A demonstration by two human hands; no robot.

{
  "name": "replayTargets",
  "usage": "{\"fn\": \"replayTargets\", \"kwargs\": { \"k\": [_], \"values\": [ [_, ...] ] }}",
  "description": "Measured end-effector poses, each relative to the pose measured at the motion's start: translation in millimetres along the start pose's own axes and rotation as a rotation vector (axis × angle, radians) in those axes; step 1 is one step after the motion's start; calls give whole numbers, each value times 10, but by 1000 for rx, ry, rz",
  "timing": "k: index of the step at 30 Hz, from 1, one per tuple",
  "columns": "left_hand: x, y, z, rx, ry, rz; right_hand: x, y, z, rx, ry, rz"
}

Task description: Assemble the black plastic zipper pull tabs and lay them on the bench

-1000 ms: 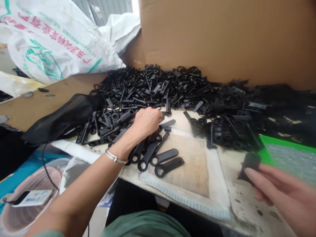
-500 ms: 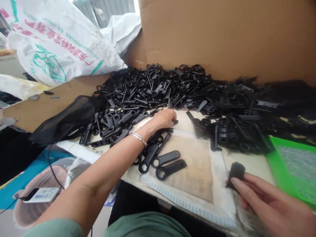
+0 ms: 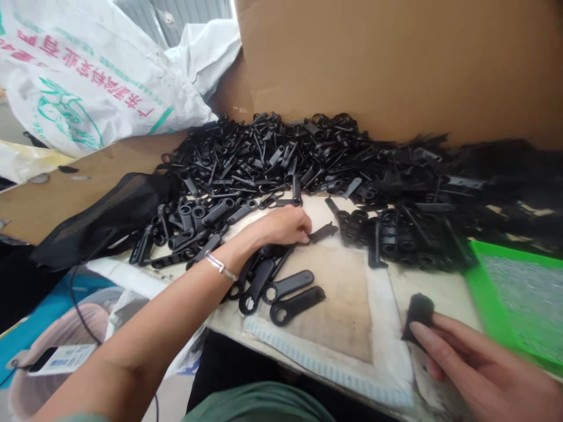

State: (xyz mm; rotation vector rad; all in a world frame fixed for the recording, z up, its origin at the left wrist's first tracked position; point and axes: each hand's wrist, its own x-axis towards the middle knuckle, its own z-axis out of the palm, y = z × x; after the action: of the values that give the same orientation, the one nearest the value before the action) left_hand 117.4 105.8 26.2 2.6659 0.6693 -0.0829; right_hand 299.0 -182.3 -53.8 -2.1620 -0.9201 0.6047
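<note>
My left hand reaches to the middle of the table, fingers pinched on the end of a slim black plastic part that points right. At the lower right, my right hand holds a short, dark plastic part between thumb and fingers; its far end is hidden by the hand. Below my left wrist several black ring-ended plastic levers lie on a tan board with a white border. Behind my left hand rises a big heap of similar black plastic parts.
A green tray of small clear pieces stands at the right. More black parts lie beside it. Cardboard walls the back. On the left are a white printed sack, black mesh and a pink basket below the table edge.
My left hand has come nearer from the heap's edge, and a black part now shows sticking out of its fingers. My right hand keeps its hold, and the view has shifted slightly.
</note>
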Motion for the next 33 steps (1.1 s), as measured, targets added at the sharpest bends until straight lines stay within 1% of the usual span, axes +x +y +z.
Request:
{"fn": "replayTargets", "kwargs": {
  "k": [1, 2, 3, 5, 6, 8, 11, 14, 16, 17, 19, 20, 21, 22, 23, 25, 26, 27, 28, 30, 31, 32, 33],
  "values": [
    [-28, -3, 8, 21, -9, 6, 0, -77, 17, 5, -42, -61],
    [-47, -7, 15, 39, -8, 18, -5, -168, 38, 16, -56, -148],
    [-54, -18, 22, 53, -2, 29, -9, -268, 65, 13, -33, -237],
    [-27, -72, 46, 75, 29, 52, 6, -459, 126, -75, -59, -405],
    [6, -113, 66, 80, 50, 66, 27, -536, 153, -115, -64, -422],
    [82, -201, 122, 78, 92, 104, 78, -636, 182, -179, -58, -407],
    [132, -292, 207, 80, 186, 152, 90, -678, 146, -207, -23, -371],
    [102, -301, 214, 110, 267, 188, 21, -663, 50, -169, 10, -372],
    [73, -230, 153, 179, 375, 191, -38, -647, -27, -42, 21, -371],
    [57, -157, 110, 221, 444, 193, -69, -640, -64, 64, 8, -353],
    [17, 72, 36, 277, 568, 211, -127, -627, -128, 319, -67, -291],
    [-8, 226, 20, 256, 610, 246, -154, -620, -151, 433, -121, -257],
    [-36, 399, 28, 204, 626, 285, -175, -613, -165, 514, -172, -234],
    [-67, 582, 64, 135, 657, 351, -191, -606, -172, 574, -208, -224],
    [-99, 768, 126, 74, 612, 417, -201, -602, -174, 620, -222, -224],
    [-155, 1117, 311, -13, 571, 498, -208, -599, -176, 687, -209, -228],
    [-178, 1271, 417, -50, 549, 542, -215, -596, -188, 722, -200, -224],
    [-198, 1408, 519, -96, 470, 582, -234, -587, -216, 756, -195, -216],
    [-216, 1526, 608, -164, 447, 597, -273, -565, -266, 775, -194, -201],
    [-250, 1700, 722, -301, 361, 636, -427, -451, -448, 726, -195, -160],
    [-269, 1752, 747, -340, 323, 653, -544, -349, -585, 637, -179, -140],
    [-290, 1775, 755, -354, 310, 681, -678, -217, -749, 501, -175, -120],
    [-314, 1768, 755, -349, 311, 702, -817, -60, -939, 336, -199, -135]
  ]
}}
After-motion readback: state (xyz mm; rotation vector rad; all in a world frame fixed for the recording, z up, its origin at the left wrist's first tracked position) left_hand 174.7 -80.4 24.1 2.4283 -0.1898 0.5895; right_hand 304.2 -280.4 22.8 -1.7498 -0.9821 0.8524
